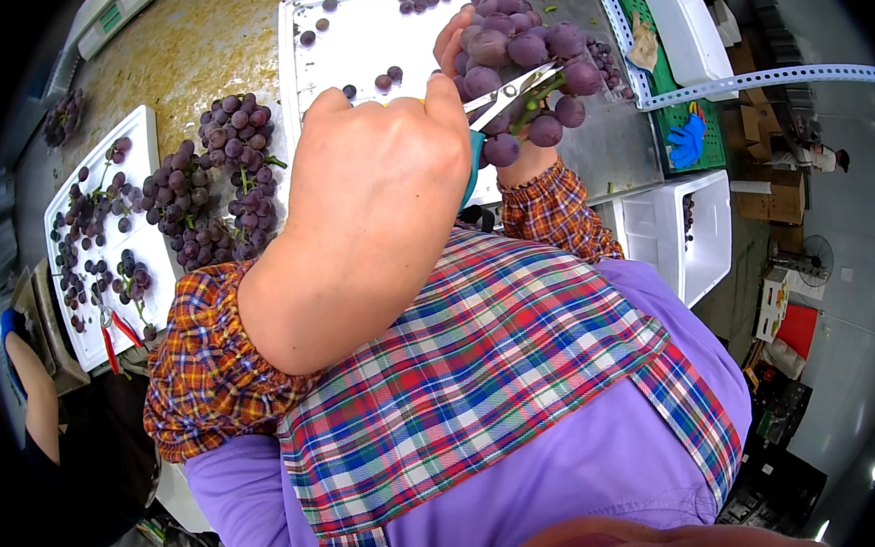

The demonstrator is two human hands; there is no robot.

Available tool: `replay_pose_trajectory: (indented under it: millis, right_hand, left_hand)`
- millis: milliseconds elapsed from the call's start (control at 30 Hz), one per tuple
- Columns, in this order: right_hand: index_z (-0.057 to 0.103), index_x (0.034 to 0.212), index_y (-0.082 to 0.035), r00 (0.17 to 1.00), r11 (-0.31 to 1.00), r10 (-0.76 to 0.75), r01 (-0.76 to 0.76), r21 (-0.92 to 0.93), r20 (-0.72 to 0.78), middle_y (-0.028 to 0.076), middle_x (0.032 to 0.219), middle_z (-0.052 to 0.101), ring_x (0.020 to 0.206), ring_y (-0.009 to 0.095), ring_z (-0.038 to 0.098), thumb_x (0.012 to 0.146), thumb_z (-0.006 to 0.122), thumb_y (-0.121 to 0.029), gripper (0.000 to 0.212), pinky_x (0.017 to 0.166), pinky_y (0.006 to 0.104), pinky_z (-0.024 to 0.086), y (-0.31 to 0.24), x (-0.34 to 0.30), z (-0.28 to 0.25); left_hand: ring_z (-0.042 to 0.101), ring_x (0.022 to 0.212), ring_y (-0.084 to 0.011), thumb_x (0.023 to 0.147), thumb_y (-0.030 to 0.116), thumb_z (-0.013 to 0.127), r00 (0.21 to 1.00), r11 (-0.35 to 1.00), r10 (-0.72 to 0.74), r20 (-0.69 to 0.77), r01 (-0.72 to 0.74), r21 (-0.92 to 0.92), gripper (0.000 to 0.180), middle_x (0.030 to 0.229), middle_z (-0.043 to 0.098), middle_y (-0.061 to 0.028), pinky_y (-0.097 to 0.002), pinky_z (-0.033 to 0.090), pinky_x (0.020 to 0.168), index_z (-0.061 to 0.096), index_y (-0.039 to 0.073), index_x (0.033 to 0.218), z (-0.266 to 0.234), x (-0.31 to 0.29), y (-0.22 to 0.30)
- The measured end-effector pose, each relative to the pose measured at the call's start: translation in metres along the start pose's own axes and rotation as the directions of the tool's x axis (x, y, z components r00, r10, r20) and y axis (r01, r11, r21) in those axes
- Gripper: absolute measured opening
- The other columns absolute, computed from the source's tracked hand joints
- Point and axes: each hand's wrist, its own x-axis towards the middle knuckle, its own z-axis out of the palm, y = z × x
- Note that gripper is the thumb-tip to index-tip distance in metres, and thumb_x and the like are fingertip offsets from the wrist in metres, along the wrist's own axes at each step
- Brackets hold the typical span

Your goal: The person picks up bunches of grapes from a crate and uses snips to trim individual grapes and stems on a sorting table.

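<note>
Grapes, a dark purple bunch (519,53) on green stems, sit held up above the surface in your far hand, right in front of the scissor tips. Which of your hands is which I cannot tell for sure; by position the near big one reads as your left hand (372,187), the far one behind the bunch as your right hand (458,37).

Fingers: your left-hand fingers (444,98) are wrapped tight round the teal grips of the steel-bladed scissors (507,99); blades are parted, tips among the stems at the bunch's underside. Your right-hand fingers are closed on the bunch top, mostly hidden by berries.

Step, as I judge it: trimming berries or stem bits off the bunch. The next snip calls for you to keep the blades on stem only, clear of neighbouring berries and your own fingertips.

Containers:
- white rectangular tray (362,27) just beyond your fingers: a few loose purple berries, scattered.
- white flat tray (86,335) well left of your fingers: small clusters and loose berries, plus red-handled snips (116,338).
- heap of whole dark bunches (207,187) lies on the speckled surface (183,48) between the two trays.
- white plastic crate (691,233) down right of your fingers: some dark grapes at one end, hard to tell more.
- green slotted crate (684,118) right of your fingers: blue gloves (688,138) in it.
</note>
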Motion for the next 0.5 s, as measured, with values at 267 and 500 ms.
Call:
replay_pose_trajectory:
  millis: [267,500]
  right_hand:
    - [0.052,0.113,-0.016,0.994,0.983,0.090,-0.080,-0.162,0.054,-0.008,0.108,0.050,0.098,0.011,0.045,0.070,0.071,-0.035,0.051,0.095,0.0303,0.036,-0.010,0.016,0.001]
    - [0.052,0.098,-0.014,0.924,0.926,-0.093,-0.056,-0.372,-0.371,-0.004,0.101,0.052,0.093,0.016,0.048,0.079,0.064,-0.042,0.034,0.089,0.0325,0.043,-0.018,0.005,0.002]
  left_hand:
    - [0.064,0.058,-0.0202,0.071,0.005,0.062,0.999,1.000,0.003,0.050,-0.004,0.020,0.025,0.064,0.063,-0.0057,-0.0321,0.044,0.062,0.059,-0.001,0.095,0.001,-0.001,-0.003]
    - [0.063,0.060,-0.0241,0.075,0.011,0.066,0.994,0.988,0.008,0.106,0.008,-0.152,0.022,0.063,0.062,-0.0073,-0.0344,0.045,0.060,0.055,0.002,0.091,0.015,-0.007,-0.018]
